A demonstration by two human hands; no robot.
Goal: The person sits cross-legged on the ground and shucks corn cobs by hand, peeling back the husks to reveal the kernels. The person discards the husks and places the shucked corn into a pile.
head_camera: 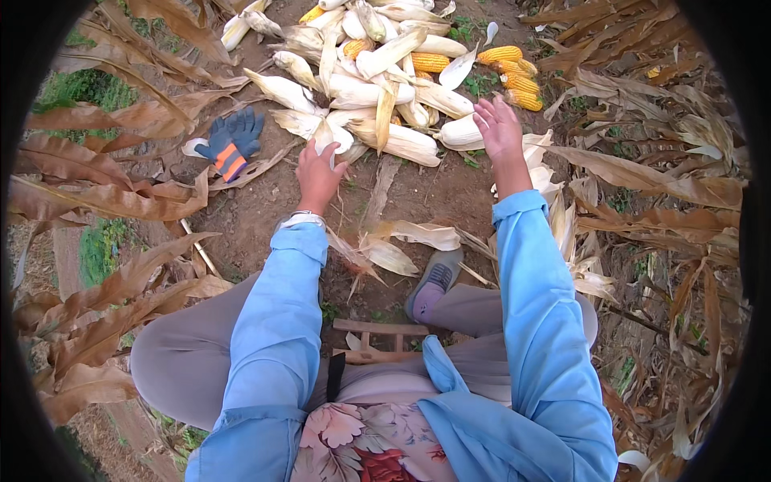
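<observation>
My left hand (318, 175) reaches to the near edge of a heap of corn ears, its fingers apart. Just past its fingertips lies an ear in pale husk (334, 135); whether they touch it I cannot tell. My right hand (501, 129) is held up with the palm partly showing and nothing in it. Left of that hand is another ear in husk (462, 132). Beyond it, several bare yellow cobs (519, 81) lie together at the right of the heap. The heap (385, 90) is mostly ears in dry, whitish husk, with some yellow kernels showing.
A grey work glove (236, 135) with an orange-striped cuff lies on the soil at left. Loose husks (415, 238) lie before my shoe (440, 274). A small wooden frame (379, 328) is between my legs. Dry corn stalks and leaves (656, 181) line both sides.
</observation>
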